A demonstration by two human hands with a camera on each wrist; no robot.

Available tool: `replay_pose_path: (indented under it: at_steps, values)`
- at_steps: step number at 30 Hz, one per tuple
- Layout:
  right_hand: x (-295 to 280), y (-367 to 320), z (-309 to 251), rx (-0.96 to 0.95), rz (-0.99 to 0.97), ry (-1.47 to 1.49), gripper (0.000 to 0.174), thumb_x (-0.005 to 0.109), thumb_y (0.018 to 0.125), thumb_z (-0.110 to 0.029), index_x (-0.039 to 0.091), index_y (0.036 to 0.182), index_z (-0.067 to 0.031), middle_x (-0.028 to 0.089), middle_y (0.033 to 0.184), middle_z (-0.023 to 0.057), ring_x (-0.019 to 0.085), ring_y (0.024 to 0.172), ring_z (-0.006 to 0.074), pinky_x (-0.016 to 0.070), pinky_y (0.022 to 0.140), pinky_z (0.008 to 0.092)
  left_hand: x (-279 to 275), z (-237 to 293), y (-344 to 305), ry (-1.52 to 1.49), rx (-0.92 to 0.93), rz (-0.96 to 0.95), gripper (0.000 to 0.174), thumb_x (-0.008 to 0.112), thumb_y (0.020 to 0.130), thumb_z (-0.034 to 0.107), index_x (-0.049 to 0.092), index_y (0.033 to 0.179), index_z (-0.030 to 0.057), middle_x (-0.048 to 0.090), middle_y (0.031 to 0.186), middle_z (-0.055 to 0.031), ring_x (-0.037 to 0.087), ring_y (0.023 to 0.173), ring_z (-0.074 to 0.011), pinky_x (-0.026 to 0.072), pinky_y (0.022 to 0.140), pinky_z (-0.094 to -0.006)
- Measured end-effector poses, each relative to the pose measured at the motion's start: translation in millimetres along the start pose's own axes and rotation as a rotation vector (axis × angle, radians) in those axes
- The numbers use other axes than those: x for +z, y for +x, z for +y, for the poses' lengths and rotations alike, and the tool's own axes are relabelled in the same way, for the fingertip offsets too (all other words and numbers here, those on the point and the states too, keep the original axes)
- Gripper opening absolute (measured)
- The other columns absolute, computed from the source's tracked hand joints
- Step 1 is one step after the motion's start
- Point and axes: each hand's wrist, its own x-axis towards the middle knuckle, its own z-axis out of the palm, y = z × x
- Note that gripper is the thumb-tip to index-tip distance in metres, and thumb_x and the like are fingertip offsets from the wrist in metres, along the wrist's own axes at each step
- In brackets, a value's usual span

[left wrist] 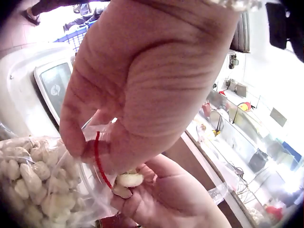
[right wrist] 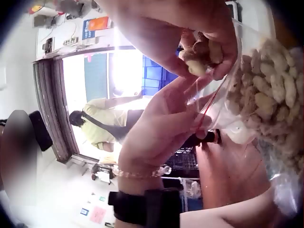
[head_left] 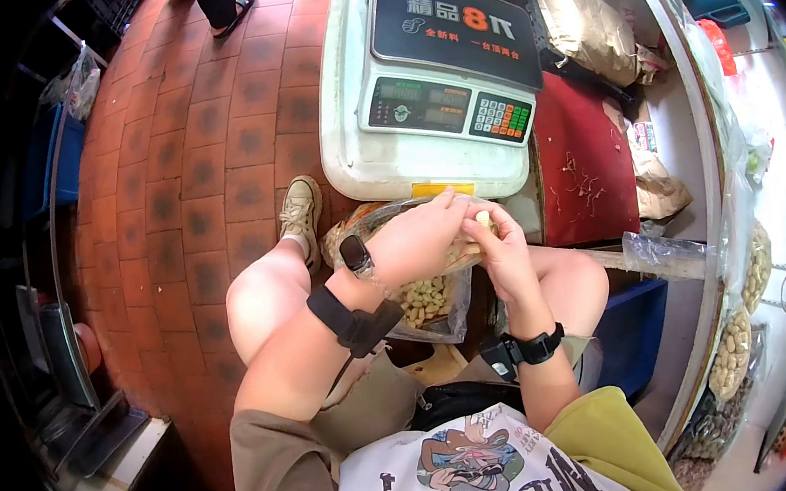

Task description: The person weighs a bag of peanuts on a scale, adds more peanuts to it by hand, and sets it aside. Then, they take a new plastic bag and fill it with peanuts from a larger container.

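In the head view we see the left hand pinching the clear bag of peanuts by its red-striped edge, the grip narrow, near the close side of the scale. Just to the right, the right hand curls round a few loose peanuts; whether it also touches the bag, we can't quite tell.

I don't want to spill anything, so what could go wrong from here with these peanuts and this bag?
Your left hand pinches the clear bag beside its red strip; if that grip slips, the bag might sag and spill. Your right hand holds several loose peanuts in curled fingers close by, so one could drop out, perhaps missing the bag.
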Motion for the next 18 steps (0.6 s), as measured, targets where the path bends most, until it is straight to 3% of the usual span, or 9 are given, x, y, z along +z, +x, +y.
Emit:
replay_pose_path:
  at_steps: [2,4,10,14,16,17,18]
  values:
    - [2,-4,-3,-0.006,0.009,0.054,0.016,0.063,0.095,-0.008,0.065,0.111,-0.0045,0.062,0.111,0.0049,0.060,0.100,0.0122,0.0495,0.085,0.0268,-1,-1,1,-0.012,0.039,0.012,0.070,0.075,0.084,0.027,0.042,0.138,-0.0023,0.042,0.144,-0.0331,0.048,0.128,-0.0445,0.0453,0.104,-0.0437]
    - [5,-12,-16,0.152,-0.026,0.209,0.028,0.059,0.096,-0.008,0.059,0.124,-0.0039,0.058,0.122,0.0058,0.059,0.106,0.0153,0.0495,0.088,0.0297,-4,3,3,-0.112,-0.052,-0.059,0.075,0.078,0.082,0.026,0.040,0.141,-0.0016,0.041,0.144,-0.0334,0.047,0.129,-0.0447,0.0443,0.105,-0.0438]
    - [5,-33,-36,0.194,0.022,0.455,0.038,0.052,0.097,-0.007,0.049,0.134,-0.0038,0.052,0.132,0.0071,0.055,0.115,0.0196,0.0492,0.091,0.0346,-4,-2,-2,-0.048,0.003,0.004,0.081,0.080,0.079,0.027,0.039,0.144,0.0018,0.039,0.148,-0.0314,0.049,0.129,-0.0420,0.0449,0.105,-0.0428]
    - [-5,-38,-41,0.137,-0.018,0.281,0.046,0.061,0.091,-0.009,0.049,0.135,-0.0055,0.050,0.135,0.0085,0.052,0.122,0.0218,0.0459,0.098,0.0394,-14,2,-3,0.003,-0.051,-0.042,0.079,0.081,0.077,0.026,0.043,0.142,0.0035,0.045,0.145,-0.0269,0.052,0.126,-0.0408,0.0452,0.105,-0.0424]
    - [-11,-35,-42,-0.309,-0.051,-0.750,0.065,0.076,0.080,-0.012,0.046,0.137,-0.0067,0.046,0.140,0.0127,0.049,0.128,0.0275,0.0431,0.102,0.0447,-16,0,-5,0.055,0.017,0.027,0.063,0.078,0.078,0.017,0.054,0.136,0.0083,0.056,0.135,-0.0231,0.057,0.119,-0.0394,0.0475,0.101,-0.0429]
    - [-11,-37,-41,-0.310,-0.052,-0.750,0.065,0.076,0.080,-0.012,0.046,0.137,-0.0067,0.046,0.140,0.0127,0.049,0.128,0.0275,0.0431,0.102,0.0447,-18,1,-6,0.056,0.017,0.028,0.063,0.078,0.078,0.017,0.054,0.136,0.0083,0.056,0.135,-0.0231,0.057,0.119,-0.0394,0.0475,0.101,-0.0429]
    - [4,-41,-55,-0.468,0.017,-1.153,0.071,0.081,0.073,-0.014,0.048,0.136,-0.0067,0.046,0.140,0.0142,0.048,0.129,0.0293,0.0431,0.102,0.0440,-24,6,-7,0.070,-0.031,-0.005,0.054,0.075,0.078,0.013,0.060,0.130,0.0097,0.060,0.128,-0.0227,0.060,0.112,-0.0395,0.0491,0.097,-0.0437]
